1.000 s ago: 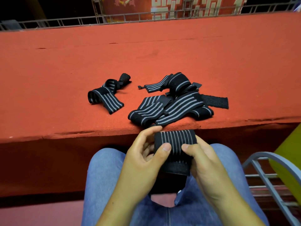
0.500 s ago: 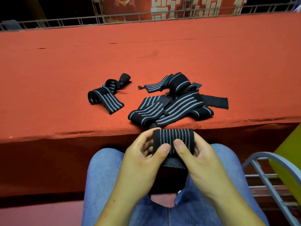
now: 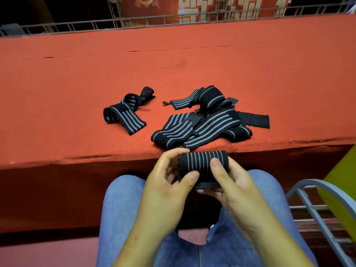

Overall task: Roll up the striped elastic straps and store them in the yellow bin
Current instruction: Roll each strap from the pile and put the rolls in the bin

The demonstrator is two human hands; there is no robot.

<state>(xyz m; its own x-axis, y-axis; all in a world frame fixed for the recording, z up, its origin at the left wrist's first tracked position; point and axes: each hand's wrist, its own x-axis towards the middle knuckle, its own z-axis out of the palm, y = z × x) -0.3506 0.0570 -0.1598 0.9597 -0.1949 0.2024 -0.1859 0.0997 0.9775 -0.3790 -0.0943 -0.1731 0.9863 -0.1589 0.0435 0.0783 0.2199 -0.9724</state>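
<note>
Loose strap pile lying on red table near front edge, just beyond hands. Separate strap lying apart, to left.

Left hand and right hand both curling around rolled strap, thumbs pressing on top, holding it over lap.

Yellow bin showing at right edge, cut off, with grey metal frame crossing in front. Fingers hiding roll's underside.

Straps on table, roll before, bin right

One rolled strap and one separate loose strap. The tangled heap holds several more, number unclear. One yellow bin.
</note>
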